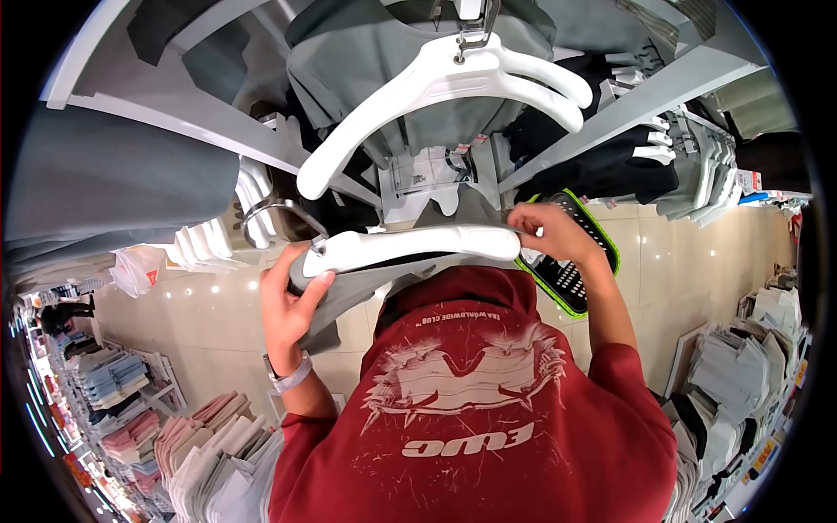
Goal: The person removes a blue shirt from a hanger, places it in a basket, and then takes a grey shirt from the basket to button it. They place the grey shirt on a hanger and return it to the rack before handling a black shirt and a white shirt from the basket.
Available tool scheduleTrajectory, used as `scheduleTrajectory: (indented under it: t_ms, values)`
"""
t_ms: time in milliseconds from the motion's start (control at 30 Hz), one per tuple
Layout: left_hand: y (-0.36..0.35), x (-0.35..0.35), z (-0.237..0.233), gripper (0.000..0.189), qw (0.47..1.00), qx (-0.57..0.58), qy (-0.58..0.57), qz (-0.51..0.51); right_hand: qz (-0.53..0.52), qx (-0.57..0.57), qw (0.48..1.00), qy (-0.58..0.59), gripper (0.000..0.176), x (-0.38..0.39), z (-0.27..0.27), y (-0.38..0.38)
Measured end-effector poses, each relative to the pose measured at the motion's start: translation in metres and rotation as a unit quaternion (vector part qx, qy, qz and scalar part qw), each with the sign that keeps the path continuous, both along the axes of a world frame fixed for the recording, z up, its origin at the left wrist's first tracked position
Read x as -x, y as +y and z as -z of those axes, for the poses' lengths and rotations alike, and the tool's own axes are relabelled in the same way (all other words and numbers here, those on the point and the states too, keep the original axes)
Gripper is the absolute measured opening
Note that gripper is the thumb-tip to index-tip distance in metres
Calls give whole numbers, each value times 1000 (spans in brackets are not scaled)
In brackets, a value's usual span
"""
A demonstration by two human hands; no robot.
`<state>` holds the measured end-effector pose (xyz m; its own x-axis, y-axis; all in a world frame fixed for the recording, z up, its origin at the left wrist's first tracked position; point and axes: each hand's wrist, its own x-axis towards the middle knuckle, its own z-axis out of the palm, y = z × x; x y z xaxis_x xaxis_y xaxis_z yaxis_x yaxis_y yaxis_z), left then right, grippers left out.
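Note:
A white hanger with a metal hook lies across in front of my chest, partly inside a grey garment. My left hand is closed around the hanger's left end and the cloth there, thumb on top. At the other end, my right hand pinches the garment's edge beside the hanger's tip. The garment's lower part is mostly hidden behind the hanger and my body. Just above hang bare white hangers on a metal hook, in front of a grey top.
A black basket with a green rim is below my right hand. Grey clothes hang at left, dark ones at right. Folded stacks lie low left, and more piles low right. Tiled floor shows between.

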<state>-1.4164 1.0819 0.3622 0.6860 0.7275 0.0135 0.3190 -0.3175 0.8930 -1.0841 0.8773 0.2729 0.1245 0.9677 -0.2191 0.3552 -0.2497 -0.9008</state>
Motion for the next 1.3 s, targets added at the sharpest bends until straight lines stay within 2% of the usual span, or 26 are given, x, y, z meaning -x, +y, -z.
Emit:
scheduleTrajectory:
  t_ms: [33, 167, 233, 267, 333, 367, 400, 467, 500, 533, 567, 600, 633, 700, 733, 800, 833, 933, 1000, 1033, 1067, 1100, 1133, 1200, 1267, 1300]
  values:
    - [-3, -6, -4, 29, 1000, -8, 23, 0, -28, -13, 998, -52, 21, 1, -5, 0]
    - [-5, -15, -2, 27, 998, -63, 1, 0, -31, 15, 997, -62, 26, 0, -12, -5]
    - [-6, -15, 0, 27, 994, -104, 22, 4, -1, 38, 997, 64, 31, -1, -22, -9]
    - [-6, -16, 2, 27, 989, -145, 43, 7, 2, 38, 997, 65, 31, 1, -28, -10]
    - [-1, -18, 3, 27, 985, -171, 32, 13, -30, 110, 987, 116, 33, 5, -37, -11]
    - [3, -18, 1, 28, 984, -169, 30, 42, -17, 72, 986, 149, 32, 7, -25, -13]
    - [5, -18, 0, 28, 983, -165, 28, 69, -16, 71, 986, 148, 32, 14, -35, -11]
    - [2, -20, -4, 29, 985, -152, 20, 83, 18, -45, 932, 358, 41, 35, -60, -5]
    - [2, -22, -6, 29, 986, -143, 10, 85, 0, -141, 936, 323, 54, 36, -54, -4]
    - [1, -24, -6, 29, 987, -134, -2, 86, -2, -143, 936, 322, 54, 34, -55, -2]
    - [-1, -25, -7, 33, 990, -115, 2, 87, 16, -172, 980, 102, 55, 34, -59, 1]
    - [-2, -28, -4, 33, 989, -117, -1, 90, 35, -192, 973, -125, 57, 36, -63, 5]
    - [-4, -32, 1, 36, 982, -152, -10, 107, 52, -193, 960, -197, 52, 41, -56, 7]
    - [-8, -47, 7, 42, 952, -266, -35, 147, 28, -153, 966, -207, 49, 43, -27, 0]
    - [-14, -59, 3, 43, 966, -195, -36, 163, 0, -115, 970, -214, 47, 43, -26, 2]
    - [-20, -74, 20, 45, 963, -173, -70, 196, -1, -118, 969, -218, 42, 40, -33, 2]
    - [-23, -78, 20, 49, 970, -141, -23, 198, 12, -118, 969, -215, 40, 37, -32, -1]
    - [-16, -94, 23, 51, 958, -164, -32, 233, 49, -126, 966, -219, 34, 21, -36, -19]
    - [-7, -95, 28, 47, 954, -201, 44, 217, 86, -67, 973, -201, 34, 5, -39, -35]
    - [-1, -95, 36, 45, 952, -207, 57, 216, 108, -115, 963, -218, 34, 2, -46, -42]
    - [4, -95, 42, 42, 950, -213, 71, 217, 111, -115, 963, -219, 34, -3, -50, -49]
    - [5, -96, 41, 37, 952, -193, 115, 209, 123, -90, 968, -197, 34, -10, -53, -58]
    - [3, -101, 38, 37, 951, -195, 113, 213, 136, -65, 973, -176, 34, -15, -57, -65]
    - [-2, -111, 30, 36, 964, -182, 21, 194, 163, -78, 968, -172, 34, -19, -67, -75]
    - [0, -124, 17, 27, 950, -259, -97, 145, 219, -19, 955, -198, 33, -26, -77, -88]
    - [5, -131, 8, 30, 937, -308, -132, 103, 247, -68, 936, -243, 34, -25, -80, -95]
